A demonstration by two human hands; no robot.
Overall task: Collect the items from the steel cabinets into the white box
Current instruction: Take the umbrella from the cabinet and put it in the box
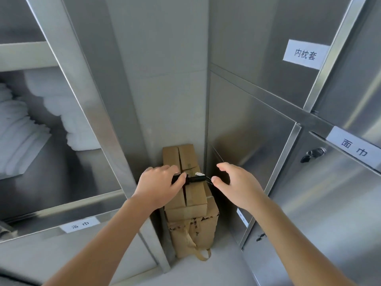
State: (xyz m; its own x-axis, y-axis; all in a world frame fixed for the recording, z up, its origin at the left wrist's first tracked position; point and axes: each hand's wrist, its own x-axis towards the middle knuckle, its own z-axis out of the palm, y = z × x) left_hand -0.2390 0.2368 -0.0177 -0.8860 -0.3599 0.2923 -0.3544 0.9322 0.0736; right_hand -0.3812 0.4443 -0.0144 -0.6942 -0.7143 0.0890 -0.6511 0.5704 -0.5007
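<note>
Left hand (158, 184) curled round the left end of a black cylindrical item (195, 178), thumb and fingers wrapped on it; item lies sideways across the top of the stacked cardboard boxes (193, 201), in the corner between the left cabinet (88, 104) and the right cabinet doors (257, 129); thin loop at its right end, small white tag on top; right hand (237, 182) holds nothing, fingers spread wide and slightly bent, thumb tip just beside the loop; left cabinet open, folded white towels (18, 124) on its shelf; right doors closed, paper labels (304, 54) on them, lock (313, 154) on one.
</note>
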